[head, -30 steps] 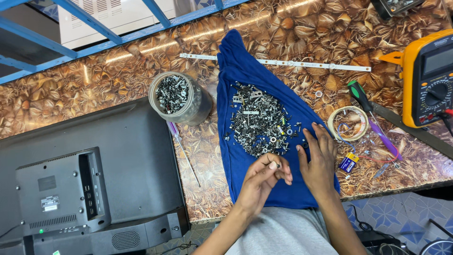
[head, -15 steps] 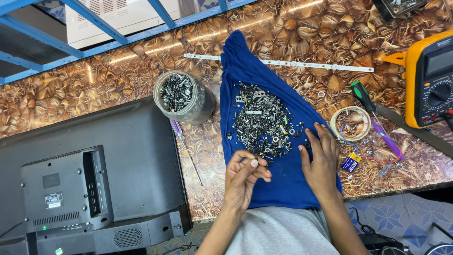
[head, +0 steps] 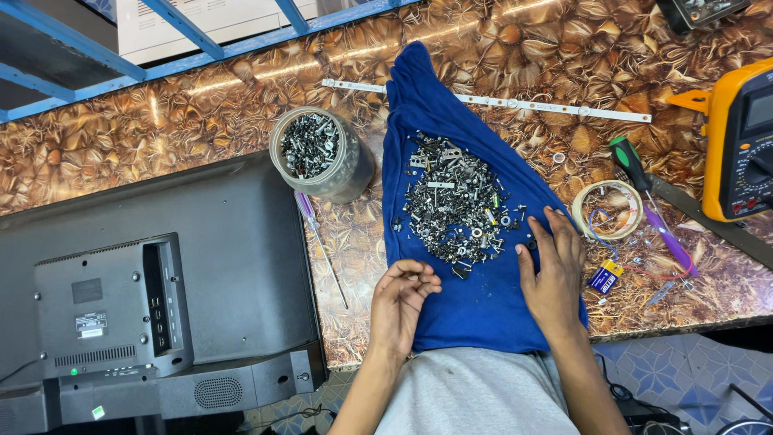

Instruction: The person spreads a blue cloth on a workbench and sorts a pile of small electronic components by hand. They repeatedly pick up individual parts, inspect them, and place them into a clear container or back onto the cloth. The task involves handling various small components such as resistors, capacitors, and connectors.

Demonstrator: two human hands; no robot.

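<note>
A blue cloth (head: 475, 298) lies on the patterned table with a heap of small screws and metal bits (head: 455, 205) on it. My left hand (head: 403, 302) rests at the cloth's left edge, palm up, fingers curled; whether small bits lie in it is too small to tell. My right hand (head: 554, 270) lies flat on the cloth, fingers spread, fingertips at the heap's right side. A round clear jar (head: 320, 153) full of screws stands left of the cloth.
A flat screen television (head: 145, 298) lies back up at the left. A thin purple screwdriver (head: 316, 234) lies beside it. A tape roll (head: 608, 209), a green-handled screwdriver (head: 636, 169), an orange multimeter (head: 741, 145) and a long white strip (head: 515, 103) lie to the right and behind.
My left hand has drawn left and down from the middle of the cloth to its left edge. My right hand has stayed flat on the cloth.
</note>
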